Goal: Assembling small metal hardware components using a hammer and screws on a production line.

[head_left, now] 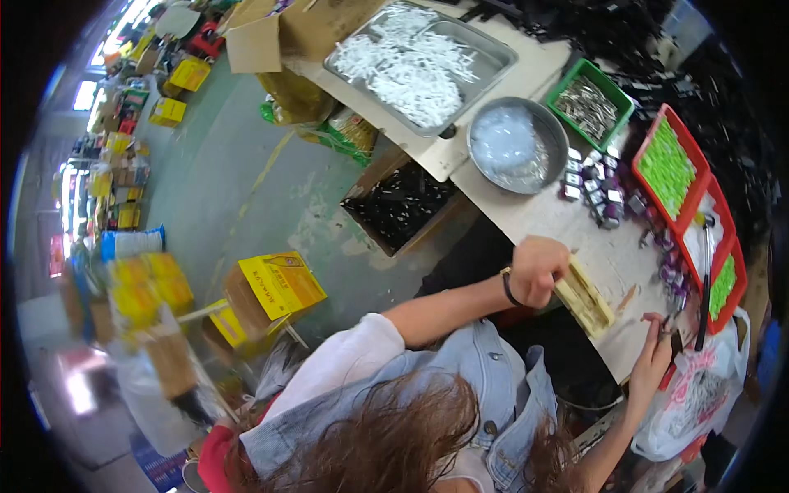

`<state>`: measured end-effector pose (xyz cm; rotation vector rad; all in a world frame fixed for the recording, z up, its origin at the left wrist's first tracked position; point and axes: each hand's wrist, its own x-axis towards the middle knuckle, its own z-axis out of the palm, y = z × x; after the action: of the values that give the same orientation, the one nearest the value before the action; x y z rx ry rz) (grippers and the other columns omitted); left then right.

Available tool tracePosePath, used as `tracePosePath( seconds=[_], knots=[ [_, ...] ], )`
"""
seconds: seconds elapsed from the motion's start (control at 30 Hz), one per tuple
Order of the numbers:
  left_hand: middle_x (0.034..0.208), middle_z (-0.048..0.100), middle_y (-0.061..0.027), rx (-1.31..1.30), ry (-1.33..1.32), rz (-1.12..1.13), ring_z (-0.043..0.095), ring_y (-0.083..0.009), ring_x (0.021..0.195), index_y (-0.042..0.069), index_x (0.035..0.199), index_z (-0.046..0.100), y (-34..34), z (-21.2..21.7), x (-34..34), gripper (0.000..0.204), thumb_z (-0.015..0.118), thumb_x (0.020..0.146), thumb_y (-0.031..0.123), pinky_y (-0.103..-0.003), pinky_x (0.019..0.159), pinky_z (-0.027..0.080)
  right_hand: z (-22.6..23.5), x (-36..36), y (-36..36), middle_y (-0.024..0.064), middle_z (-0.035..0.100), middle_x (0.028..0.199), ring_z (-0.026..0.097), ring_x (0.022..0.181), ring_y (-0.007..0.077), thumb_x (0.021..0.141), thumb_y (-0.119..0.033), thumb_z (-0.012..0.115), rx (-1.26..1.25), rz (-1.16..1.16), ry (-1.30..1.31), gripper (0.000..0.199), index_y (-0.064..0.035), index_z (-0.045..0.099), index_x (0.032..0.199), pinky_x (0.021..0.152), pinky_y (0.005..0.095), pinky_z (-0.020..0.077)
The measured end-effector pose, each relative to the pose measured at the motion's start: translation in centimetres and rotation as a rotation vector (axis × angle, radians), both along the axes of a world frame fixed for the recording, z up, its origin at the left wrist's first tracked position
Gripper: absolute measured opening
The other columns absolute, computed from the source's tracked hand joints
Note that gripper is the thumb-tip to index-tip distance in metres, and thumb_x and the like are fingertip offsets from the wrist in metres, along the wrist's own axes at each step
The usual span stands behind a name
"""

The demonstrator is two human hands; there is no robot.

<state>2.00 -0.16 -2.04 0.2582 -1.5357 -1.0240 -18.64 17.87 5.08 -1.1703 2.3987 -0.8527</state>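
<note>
My left hand (538,273) is closed in a fist over the far left end of a pale wooden fixture (598,311) with a long groove. Whatever its fingers hold is hidden. At the table's right side, my right hand (652,355) pinches something small and dark that I cannot make out. Close beyond those fingertips lies a row of small purple and silver metal parts (675,278). More silver and dark block-shaped parts (606,197) sit farther back. A long thin black-handled tool (704,287) leans across the red trays (680,223).
Green pieces (667,167) fill part of the trays. Behind stand a green basket (626,111) of metal pieces, a round metal pan (526,187) and a steel tray (493,70) of white pieces. A white plastic bag (686,403) hangs at right; a cardboard box (374,230) stands below left.
</note>
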Motion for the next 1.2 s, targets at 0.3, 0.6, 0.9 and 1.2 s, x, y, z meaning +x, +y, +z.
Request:
tracePosePath(
  seconds=[0.3, 0.6, 0.9, 1.2],
  knots=[
    [0.087, 0.052, -0.0057, 0.597, -0.143, -0.234, 0.049, -0.0109, 0.08, -0.001, 0.106, 0.051, -1.1, 4.4, 2.4, 0.025, 0.045, 0.1, 0.023, -0.024, 0.075, 0.039, 3.3, 7.5, -10.0, 0.0194, 0.059, 0.102, 0.057, 0.098, 0.0334, 0.09, -0.002, 0.053, 0.056, 0.332, 0.137, 0.014, 0.0048, 0.054, 0.101, 0.083, 0.0381, 0.0461],
    [0.091, 0.06, -0.0041, 0.473, -0.401, -0.198, 0.056, -0.0077, 0.08, -0.001, 0.106, 0.064, 0.0, 7.0, 3.9, 0.021, 0.067, 0.089, 0.011, -0.022, 0.071, 0.045, 5.7, 9.2, -10.6, 0.0169, 0.054, 0.084, 0.054, 0.082, 0.036, 0.076, -0.001, 0.062, -0.01, 0.586, 0.463, 0.017, 0.0006, 0.051, 0.088, 0.074, 0.0461, 0.0443],
    [0.078, 0.065, -0.003, 0.805, -0.31, -0.413, 0.057, -0.0052, 0.064, -0.005, 0.112, 0.062, 2.0, 6.6, 3.2, 0.025, 0.063, 0.092, 0.01, -0.021, 0.056, 0.046, 2.9, 6.6, -8.4, 0.0158, 0.058, 0.079, 0.057, 0.078, 0.0349, 0.079, -0.006, 0.065, -0.035, 0.66, 0.405, 0.016, -0.0003, 0.052, 0.086, 0.069, 0.0455, 0.0455],
    [0.071, 0.062, -0.0056, 1.118, -0.611, -1.04, 0.06, -0.0104, 0.059, -0.004, 0.098, 0.065, -3.7, 7.5, 13.6, 0.028, 0.061, 0.093, 0.023, -0.023, 0.054, 0.049, 1.3, 11.9, -13.1, 0.0119, 0.053, 0.078, 0.055, 0.078, 0.0303, 0.073, -0.005, 0.07, -0.306, 1.02, 0.37, 0.018, -0.0041, 0.054, 0.081, 0.071, 0.0404, 0.046]
  ],
)
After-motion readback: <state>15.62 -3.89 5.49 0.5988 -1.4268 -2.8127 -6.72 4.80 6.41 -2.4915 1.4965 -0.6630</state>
